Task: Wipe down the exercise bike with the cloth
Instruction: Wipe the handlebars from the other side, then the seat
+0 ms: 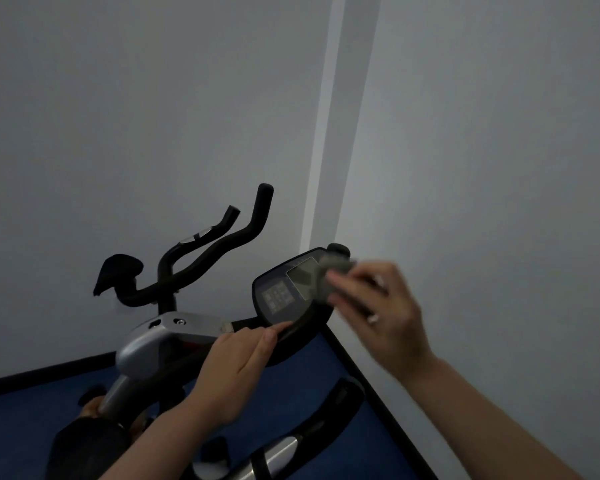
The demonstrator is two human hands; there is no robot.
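**Cloth on the bike's console**

Head view looks down on a black and silver exercise bike (167, 341) standing on a blue floor (309, 393) in the corner of pale grey walls (153, 116). Its black handlebars (222, 244) curve upward, with a padded rest at the left. The dark console (284, 289) has a pale rectangular screen and a grid of buttons below it; any writing on it is too small and dim to read.

The right hand (378, 306), blurred, grips a bunched grey cloth (329, 275) with curled fingers and presses it on the screen's right side. A ring shows on one finger. The left hand (236, 368) grips the console's lower edge, thumb laid along its front rim.
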